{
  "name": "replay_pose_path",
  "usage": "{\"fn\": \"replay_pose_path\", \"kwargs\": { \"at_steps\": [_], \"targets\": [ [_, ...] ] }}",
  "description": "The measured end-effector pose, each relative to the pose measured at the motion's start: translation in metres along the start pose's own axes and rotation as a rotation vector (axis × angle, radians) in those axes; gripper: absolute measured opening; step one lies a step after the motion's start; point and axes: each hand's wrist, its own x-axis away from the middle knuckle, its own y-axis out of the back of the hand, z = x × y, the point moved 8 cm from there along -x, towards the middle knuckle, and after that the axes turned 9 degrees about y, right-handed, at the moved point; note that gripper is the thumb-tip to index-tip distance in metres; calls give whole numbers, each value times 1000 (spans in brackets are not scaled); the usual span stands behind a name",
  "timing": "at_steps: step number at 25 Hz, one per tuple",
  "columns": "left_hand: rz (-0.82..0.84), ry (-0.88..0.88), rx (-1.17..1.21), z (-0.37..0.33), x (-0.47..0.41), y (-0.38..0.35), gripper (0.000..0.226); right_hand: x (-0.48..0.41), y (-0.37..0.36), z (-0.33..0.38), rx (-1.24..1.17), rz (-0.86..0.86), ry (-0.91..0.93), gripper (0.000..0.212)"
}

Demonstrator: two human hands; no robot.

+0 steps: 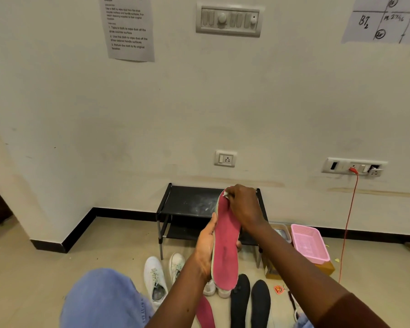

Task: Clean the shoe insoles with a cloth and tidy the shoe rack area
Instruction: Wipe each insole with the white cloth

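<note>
My left hand (207, 245) grips a pink insole (225, 252) by its lower half and holds it upright in front of me. My right hand (240, 204) pinches a small white cloth (225, 194) against the insole's top end; most of the cloth is hidden under my fingers. A second pink insole (205, 313) lies on the floor below my left forearm. Two black insoles (250, 301) lie side by side on the floor to its right. The black shoe rack (187, 204) stands against the wall behind the held insole, its top shelf dusty.
A pair of white sneakers (155, 278) sits on the floor left of the insoles, with more white shoes partly hidden behind my hand. A pink basket (309, 242) rests on a cardboard box right of the rack. A red cable (347, 221) hangs from the wall socket. My knee in blue jeans (104, 299) is bottom left.
</note>
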Motion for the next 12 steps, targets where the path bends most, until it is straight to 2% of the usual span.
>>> {"fn": "replay_pose_path", "kwargs": {
  "at_steps": [3, 6, 8, 10, 12],
  "targets": [
    [-4, -20, 18, -4, 1, 4, 60, 8, -8, 20, -10, 55, 110, 26],
    [-13, -108, 111, -21, 1, 12, 62, 18, -17, 27, -31, 88, 135, 22],
    [23, -126, 187, -33, -2, 14, 64, 22, -34, 35, -39, 201, 166, 23],
    [-9, -125, 145, -38, -9, 22, 60, 16, -45, 34, -38, 265, 150, 26],
    [-84, -96, 39, -38, -13, 30, 53, 0, -44, 22, -18, 210, 77, 26]
  ]
}}
